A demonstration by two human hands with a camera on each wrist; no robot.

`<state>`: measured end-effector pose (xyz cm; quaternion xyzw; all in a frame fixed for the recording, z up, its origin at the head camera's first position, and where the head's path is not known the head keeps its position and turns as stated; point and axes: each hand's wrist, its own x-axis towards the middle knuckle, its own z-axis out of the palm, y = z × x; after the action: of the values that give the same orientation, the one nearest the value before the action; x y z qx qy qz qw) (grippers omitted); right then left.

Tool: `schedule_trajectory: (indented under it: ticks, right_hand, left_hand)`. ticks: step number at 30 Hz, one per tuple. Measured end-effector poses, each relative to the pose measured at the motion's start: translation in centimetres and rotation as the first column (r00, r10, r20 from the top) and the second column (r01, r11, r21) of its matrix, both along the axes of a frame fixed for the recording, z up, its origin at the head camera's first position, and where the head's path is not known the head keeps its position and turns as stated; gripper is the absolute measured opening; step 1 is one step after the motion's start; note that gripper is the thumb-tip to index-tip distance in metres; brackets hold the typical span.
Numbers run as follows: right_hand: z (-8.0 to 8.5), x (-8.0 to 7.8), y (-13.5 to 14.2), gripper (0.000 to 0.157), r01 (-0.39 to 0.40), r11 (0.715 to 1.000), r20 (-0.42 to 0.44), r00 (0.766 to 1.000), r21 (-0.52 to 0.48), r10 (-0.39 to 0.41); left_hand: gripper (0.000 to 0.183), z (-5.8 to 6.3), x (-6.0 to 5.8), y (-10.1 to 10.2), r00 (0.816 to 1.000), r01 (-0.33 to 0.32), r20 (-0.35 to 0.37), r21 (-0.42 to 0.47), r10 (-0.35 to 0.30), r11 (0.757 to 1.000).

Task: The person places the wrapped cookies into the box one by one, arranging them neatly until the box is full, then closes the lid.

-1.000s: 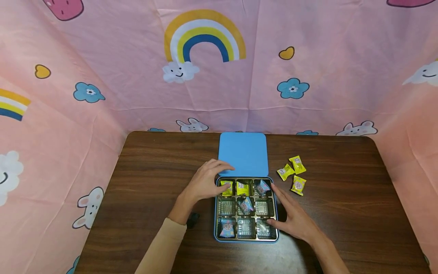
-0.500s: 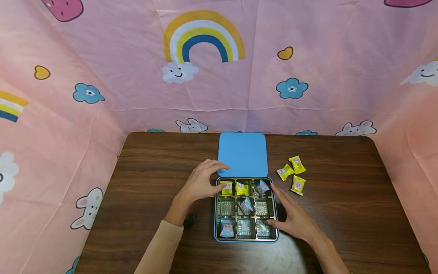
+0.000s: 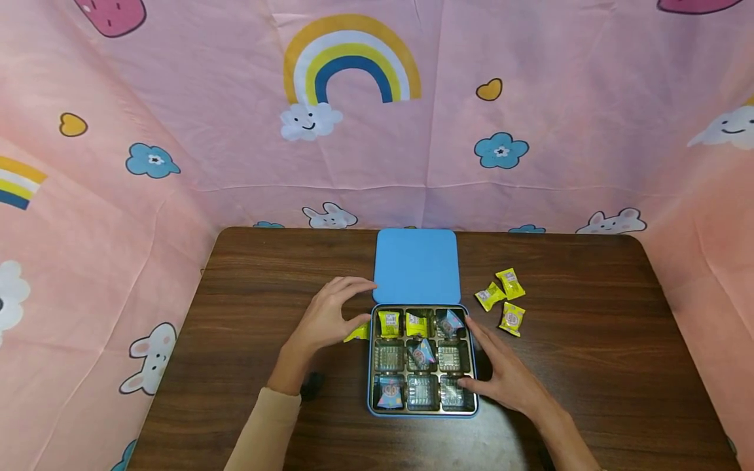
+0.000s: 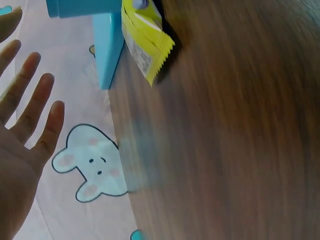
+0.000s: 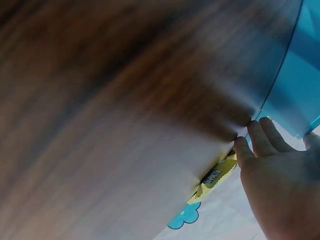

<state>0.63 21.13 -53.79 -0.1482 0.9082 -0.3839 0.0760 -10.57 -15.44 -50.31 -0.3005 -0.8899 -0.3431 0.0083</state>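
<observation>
In the head view a blue tin (image 3: 370,392) with a divided tray sits in the middle of the table. Two yellow candies, the left one (image 3: 389,324) and the middle one (image 3: 416,324), lie in its far row. Blue candies fill the far right, centre (image 3: 421,354) and near left (image 3: 389,392) compartments. My left hand (image 3: 321,317) hovers left of the tin, fingers straight and spread, holding nothing. A yellow candy (image 4: 145,42) lies on the table beside the tin, below that thumb. My right hand (image 3: 509,373) rests extended fingers and thumb against the tin's right side.
The tin's blue lid (image 3: 417,265) stands open behind it. Several yellow candies (image 3: 510,284) lie on the table (image 3: 601,340) to the right. A dark object (image 3: 312,386) sits by the left wrist. Patterned pink cloth (image 3: 377,157) hangs beyond the table's far edge.
My left hand has drawn back leftward from the tin's far left compartment, uncovering the yellow candy on the table. The right hand has stayed at the tin's right side.
</observation>
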Motion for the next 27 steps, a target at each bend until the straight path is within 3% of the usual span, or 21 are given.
schedule_trajectory:
  ticks: [18, 27]
  right_hand:
    - [-0.1, 0.0, 0.0, 0.11, -0.006, 1.0, 0.0, 1.0, -0.009, 0.006]
    - [-0.1, -0.1, 0.1, 0.109, -0.007, 1.0, 0.005, 1.0, -0.017, 0.007]
  left_hand:
    - [0.062, -0.7, 0.7, -1.9, 0.996, -0.08, 0.021, -0.053, 0.081, 0.995]
    - [0.059, -1.1, 1.1, -2.5, 0.991, -0.11, 0.068, -0.081, 0.116, 0.991]
